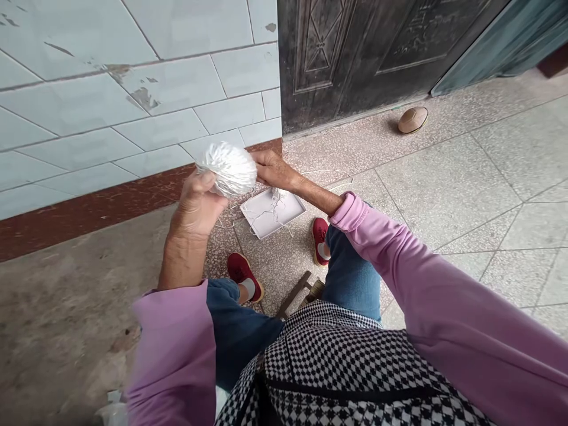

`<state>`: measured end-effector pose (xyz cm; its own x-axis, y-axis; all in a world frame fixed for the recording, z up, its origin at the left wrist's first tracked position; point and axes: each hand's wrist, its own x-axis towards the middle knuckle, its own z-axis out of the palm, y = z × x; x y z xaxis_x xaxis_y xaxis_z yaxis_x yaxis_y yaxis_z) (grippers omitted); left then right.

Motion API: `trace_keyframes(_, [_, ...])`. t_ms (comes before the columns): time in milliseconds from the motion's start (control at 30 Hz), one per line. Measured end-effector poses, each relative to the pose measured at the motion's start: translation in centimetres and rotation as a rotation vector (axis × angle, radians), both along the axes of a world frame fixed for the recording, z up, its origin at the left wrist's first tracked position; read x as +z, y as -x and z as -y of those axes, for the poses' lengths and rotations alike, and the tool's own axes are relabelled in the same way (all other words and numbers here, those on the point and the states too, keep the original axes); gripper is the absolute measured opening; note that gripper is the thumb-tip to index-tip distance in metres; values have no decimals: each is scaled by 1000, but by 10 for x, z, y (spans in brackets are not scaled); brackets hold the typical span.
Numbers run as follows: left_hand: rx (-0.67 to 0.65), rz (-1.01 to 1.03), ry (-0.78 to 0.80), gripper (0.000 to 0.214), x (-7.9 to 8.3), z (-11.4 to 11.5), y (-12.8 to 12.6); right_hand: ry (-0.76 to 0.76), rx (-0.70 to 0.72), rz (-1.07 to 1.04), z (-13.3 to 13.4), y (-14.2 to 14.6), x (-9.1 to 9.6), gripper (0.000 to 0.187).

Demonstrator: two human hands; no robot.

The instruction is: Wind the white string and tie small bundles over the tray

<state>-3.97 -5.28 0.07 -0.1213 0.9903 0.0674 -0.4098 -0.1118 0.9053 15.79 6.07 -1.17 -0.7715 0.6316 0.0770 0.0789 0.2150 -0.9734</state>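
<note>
My left hand (199, 198) grips a ball of white yarn (228, 168), its thumb pressed against the near left side. At the ball's right side is my right hand (273, 168), with its fingers curled together and their tips partly hidden behind the yarn. Whatever those fingers hold is too small or covered to make out. Below both hands, a shallow white tray (266, 228) lies on the floor. A small clump of loose white yarn (278, 194) sits at its far edge, and thin tangled strands trail across the tray and over its sides.
A tiled wall (177, 89) with a brown base strip rises ahead at left, beside a dark carved door (355, 53). A worn brown ball (412, 120) lies on the floor near the door. My red shoes (244, 275) flank the tray; a wooden stool part (295, 293) shows beneath me.
</note>
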Motion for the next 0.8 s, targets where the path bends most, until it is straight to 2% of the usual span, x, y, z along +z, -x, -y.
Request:
trace_keyframes(100, [114,-36,-4,83,-1,-7,11,-122,-33,14,16,3,-10,40])
trace_keyframes(167, [249,-123,6,88,-8,-14,18,-167,42,42,30,3,-12,35])
trace_keyframes(300, [543,-383,-3,104,-29,-27,20,-236,128,22,45,2,-3,34])
trace_keyframes(400, [592,-551,-20,108,-37,-30,16,-281,72,-57,39,-3,9,31])
trace_keyframes(500, [521,-635,13,110,-35,-26,12,-337,-16,-94,26,-13,23,35])
trace_keyframes(567, [419,-631,66,106,-30,-21,10,-355,-82,-81,18,-22,32,40])
trace_keyframes(733, [60,-419,139,94,-13,-3,-1,-301,-216,-9,12,-35,48,46])
trace_keyframes(800, [-45,-379,180,95,-7,5,-8,-249,-245,17,13,-34,52,49])
